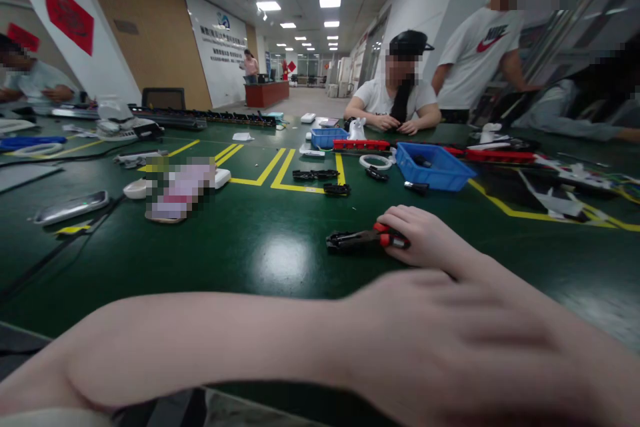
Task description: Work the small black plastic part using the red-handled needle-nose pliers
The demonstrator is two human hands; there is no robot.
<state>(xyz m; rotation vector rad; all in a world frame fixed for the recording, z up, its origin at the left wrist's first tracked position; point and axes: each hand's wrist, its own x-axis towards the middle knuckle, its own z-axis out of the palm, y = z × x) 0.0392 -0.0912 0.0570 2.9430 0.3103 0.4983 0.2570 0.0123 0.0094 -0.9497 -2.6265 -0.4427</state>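
My right hand [423, 237] is closed round the red handles of a pair of pliers [383, 233] low over the green table. At the jaws of the pliers is a small black part [343, 241]; the exact contact is hard to make out. My left hand [450, 340] reaches across in front of my right forearm, back of the hand up. Its fingers stretch to the right, smeared by motion, and I see nothing in them. Whether it touches the forearm cannot be told. More black parts [315, 175] lie beyond the pliers, inside and beside yellow tape lines.
A blue bin [433, 170] holding dark pieces and a smaller blue bin [330, 138] stand farther back. A white tape roll [376, 162] lies between them. At left are a phone [183, 190], a silver device [73, 208] and cables. Across the table sits a person in a cap [400, 93].
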